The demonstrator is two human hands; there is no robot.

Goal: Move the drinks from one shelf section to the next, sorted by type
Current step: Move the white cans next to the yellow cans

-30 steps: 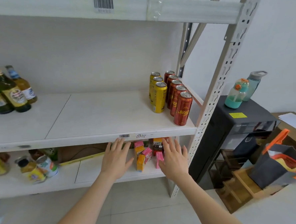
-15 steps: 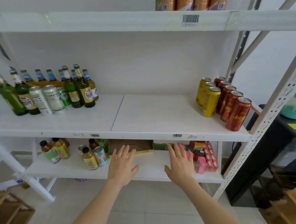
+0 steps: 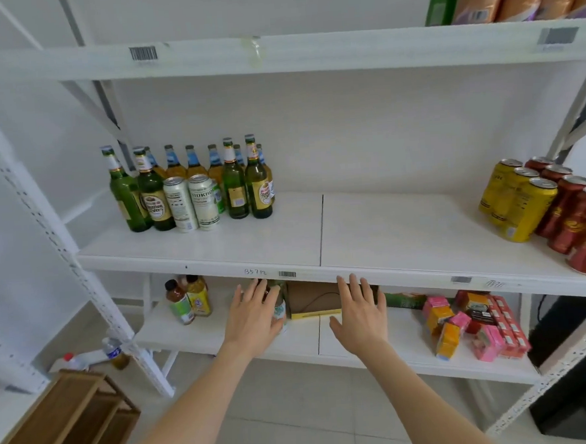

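The white shelf rack (image 3: 322, 271) fills the view. On its middle board, at ten o'clock, a cluster of beer bottles (image 3: 234, 187) stands upright, necks pointing to twelve. At three o'clock the red cans (image 3: 580, 225) and yellow cans (image 3: 517, 204) also stand upright, tops up. Two silver cans (image 3: 201, 201) stand just before the bottles. At six o'clock the left hand (image 3: 254, 318) and right hand (image 3: 360, 315) are held out at the lower shelf, fingers straight and spread, holding nothing. A small drink bottle (image 3: 280, 308) stands upright just behind the left hand; whether they touch cannot be told.
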